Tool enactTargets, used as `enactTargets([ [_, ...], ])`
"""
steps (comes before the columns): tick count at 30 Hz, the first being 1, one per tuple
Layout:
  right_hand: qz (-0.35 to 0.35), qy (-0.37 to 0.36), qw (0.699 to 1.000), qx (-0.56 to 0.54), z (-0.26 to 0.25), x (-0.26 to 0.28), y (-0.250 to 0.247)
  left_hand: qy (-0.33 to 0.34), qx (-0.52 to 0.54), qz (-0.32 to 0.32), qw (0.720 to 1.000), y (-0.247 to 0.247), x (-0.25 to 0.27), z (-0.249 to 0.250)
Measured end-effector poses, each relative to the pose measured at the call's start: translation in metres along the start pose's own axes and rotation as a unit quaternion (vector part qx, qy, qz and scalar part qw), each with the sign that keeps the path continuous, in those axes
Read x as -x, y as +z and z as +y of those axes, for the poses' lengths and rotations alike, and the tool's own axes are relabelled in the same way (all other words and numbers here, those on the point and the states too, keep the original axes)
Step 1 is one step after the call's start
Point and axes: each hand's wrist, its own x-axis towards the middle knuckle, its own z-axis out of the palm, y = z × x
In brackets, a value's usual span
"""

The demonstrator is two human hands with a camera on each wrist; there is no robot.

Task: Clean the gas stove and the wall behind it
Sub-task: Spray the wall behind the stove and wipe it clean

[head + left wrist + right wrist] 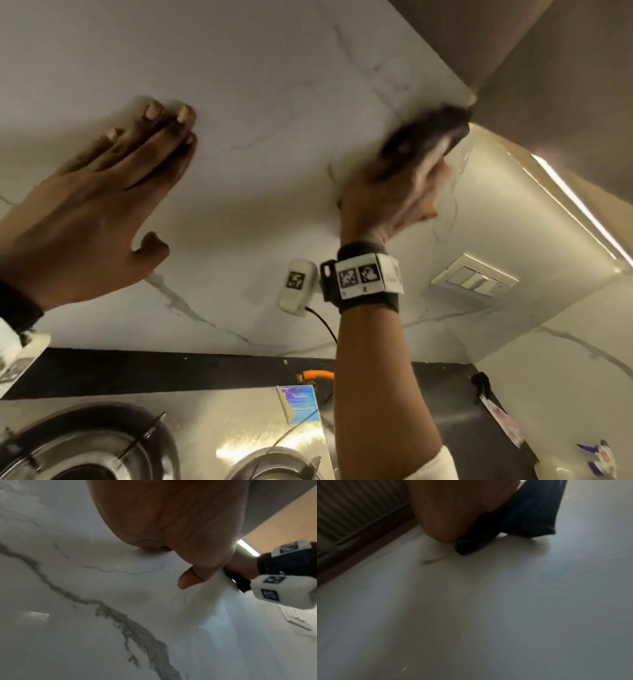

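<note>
Fingers of the left hand [99, 192] lie straight, flat on the marble wall [260, 85], bracing. Right hand [394, 195] presses a dark cloth [424, 133] high on the wall under the cabinet [548, 68]; grip blurred, can't tell. Risks: wet patch, so the bracing palm could slip; knuckles hitting the cabinet edge. Gas stove [212, 435] sits below.

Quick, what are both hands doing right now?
Left hand: open, flat on the wall.
Right hand: presses a dark cloth on the wall.
</note>
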Motion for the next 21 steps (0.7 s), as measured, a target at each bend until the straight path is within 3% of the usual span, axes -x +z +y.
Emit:
enactTargets([
  [2, 0.006, 0.1, 0.995, -0.01, 0.02, 0.019, 0.0, -0.008, -0.014, -0.012, 1.0, -0.002, 0.001, -0.002],
  [4, -0.017, 0.114, 0.993, 0.004, 0.025, 0.044, 0.001, -0.008, -0.021, -0.032, 0.999, -0.003, 0.002, -0.004],
  [5, -0.04, 0.076, 0.996, 0.018, 0.021, 0.059, 0.003, -0.006, -0.018, -0.035, 0.999, -0.003, 0.003, -0.004],
  [7, -0.103, -0.081, 0.991, 0.028, 0.005, 0.095, 0.008, -0.003, -0.02, -0.033, 0.999, -0.002, 0.002, -0.002],
  [9, -0.196, -0.26, 0.945, 0.022, -0.015, 0.137, 0.007, -0.002, -0.021, -0.023, 1.0, 0.002, 0.001, -0.001],
  [11, -0.25, -0.347, 0.904, 0.0, -0.021, 0.159, 0.006, 0.003, -0.015, -0.016, 1.0, 0.004, 0.0, -0.002],
  [12, -0.243, -0.355, 0.903, -0.007, -0.017, 0.155, 0.008, 0.005, -0.015, -0.017, 1.0, 0.003, 0.0, -0.003],
  [14, -0.182, -0.299, 0.937, 0.01, 0.005, 0.132, 0.011, 0.009, -0.02, -0.029, 0.999, 0.0, 0.001, -0.007],
  [16, -0.106, -0.109, 0.988, 0.027, 0.039, 0.102, 0.013, 0.014, -0.03, -0.042, 0.999, -0.005, 0.003, -0.009],
  [17, -0.066, 0.011, 0.998, 0.024, 0.054, 0.088, 0.011, 0.017, -0.033, -0.046, 0.998, -0.007, 0.003, -0.009],
  [19, -0.013, 0.184, 0.982, 0.029, 0.071, 0.072, 0.007, 0.016, -0.034, -0.048, 0.998, -0.008, 0.005, -0.009],
  [21, 0.017, 0.188, 0.981, 0.034, 0.073, 0.075, 0.008, 0.007, -0.036, -0.047, 0.998, -0.007, 0.004, -0.008],
])
